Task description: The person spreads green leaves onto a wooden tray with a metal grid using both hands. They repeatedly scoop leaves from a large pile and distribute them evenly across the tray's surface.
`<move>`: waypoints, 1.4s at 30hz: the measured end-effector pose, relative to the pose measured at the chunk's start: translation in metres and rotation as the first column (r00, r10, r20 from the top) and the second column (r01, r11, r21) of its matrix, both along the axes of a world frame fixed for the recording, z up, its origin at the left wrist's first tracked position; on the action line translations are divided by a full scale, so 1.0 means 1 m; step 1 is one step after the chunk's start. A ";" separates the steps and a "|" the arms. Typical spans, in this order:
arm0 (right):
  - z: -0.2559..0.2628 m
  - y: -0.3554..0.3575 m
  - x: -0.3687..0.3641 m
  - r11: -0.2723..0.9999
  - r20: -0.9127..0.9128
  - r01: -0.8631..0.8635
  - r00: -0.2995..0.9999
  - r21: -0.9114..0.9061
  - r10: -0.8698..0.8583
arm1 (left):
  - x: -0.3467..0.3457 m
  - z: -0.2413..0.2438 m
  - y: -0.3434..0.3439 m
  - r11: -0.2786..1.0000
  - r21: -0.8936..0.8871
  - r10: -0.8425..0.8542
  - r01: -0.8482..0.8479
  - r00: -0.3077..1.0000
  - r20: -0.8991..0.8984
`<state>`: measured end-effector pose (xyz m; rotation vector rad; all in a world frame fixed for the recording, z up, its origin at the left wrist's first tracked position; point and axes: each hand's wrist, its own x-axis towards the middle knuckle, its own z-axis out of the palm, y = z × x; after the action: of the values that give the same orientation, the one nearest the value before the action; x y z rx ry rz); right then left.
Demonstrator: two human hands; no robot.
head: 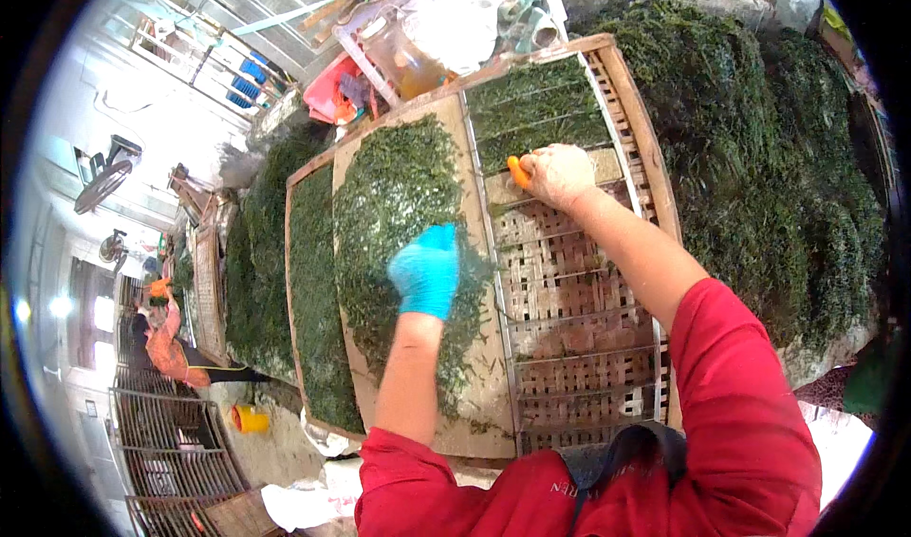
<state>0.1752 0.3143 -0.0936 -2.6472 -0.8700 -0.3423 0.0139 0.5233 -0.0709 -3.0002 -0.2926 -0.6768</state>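
My left hand (427,270), in a blue glove, is over the chopped green seaweed (402,174) on a tan board (484,423); its fingers are blurred, so whether it holds any seaweed is unclear. My bare right hand (562,175) is closed on a tool with an orange handle (519,173), at a wooden block (606,165) inside a divided metal frame (504,316). The frame lies on a woven bamboo tray (569,302) with a wooden rim. Green seaweed (534,103) fills its far sections; woven slats show through the near ones.
Large heaps of seaweed (754,167) lie right of the tray, with another heap (260,266) to its left. A clear container (413,60) and pink basin (331,96) stand beyond. A co-worker (171,345) is at far left, near a yellow bucket (250,419).
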 end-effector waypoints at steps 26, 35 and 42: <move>-0.002 0.005 -0.006 0.999 0.027 0.027 0.999 0.027 -0.027 | -0.145 -0.046 -0.033 0.953 0.018 -0.291 0.302 0.931 -0.219; -0.011 -0.002 0.002 0.998 0.162 -0.013 0.987 0.068 0.002 | -0.055 -0.019 -0.104 0.792 -0.474 -0.406 0.384 0.912 0.061; -0.005 0.005 0.006 0.995 -0.070 0.012 0.997 -0.099 -0.019 | 0.030 -0.061 -0.093 0.971 -0.216 -0.123 0.099 0.987 -0.101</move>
<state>0.1808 0.3191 -0.0983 -2.7398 -0.8653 -0.2122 0.0436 0.4298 -0.1315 -3.2638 -0.2032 -0.5089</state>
